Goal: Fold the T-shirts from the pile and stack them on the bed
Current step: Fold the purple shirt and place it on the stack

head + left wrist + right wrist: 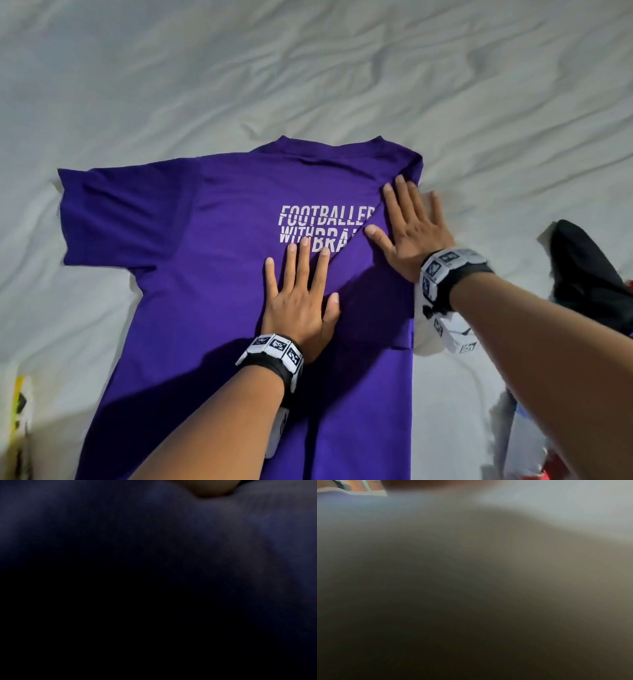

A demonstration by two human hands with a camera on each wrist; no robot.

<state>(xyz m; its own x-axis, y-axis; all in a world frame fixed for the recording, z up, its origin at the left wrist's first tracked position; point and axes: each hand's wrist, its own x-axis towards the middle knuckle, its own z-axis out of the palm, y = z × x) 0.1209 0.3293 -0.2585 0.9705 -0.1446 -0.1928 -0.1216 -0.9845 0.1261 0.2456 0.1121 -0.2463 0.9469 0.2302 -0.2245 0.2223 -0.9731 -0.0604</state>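
A purple T-shirt (pixel 212 260) with white lettering lies flat on the white bed sheet (pixel 308 68), collar away from me. Its right side is folded inward over the print, while the left sleeve lies spread out. My left hand (pixel 301 284) presses flat on the shirt's middle, fingers straight and spread. My right hand (pixel 411 229) presses flat on the folded-over right flap, its little finger off the cloth on the sheet. The left wrist view is dark, filled with purple cloth (pixel 171 534). Only blurred pale fabric shows in the right wrist view.
A pile of clothes (pixel 589 274), with a black garment on top, sits at the right edge of the bed. More coloured cloth (pixel 534 445) lies at the lower right. A yellow and black object (pixel 20 411) shows at the lower left edge.
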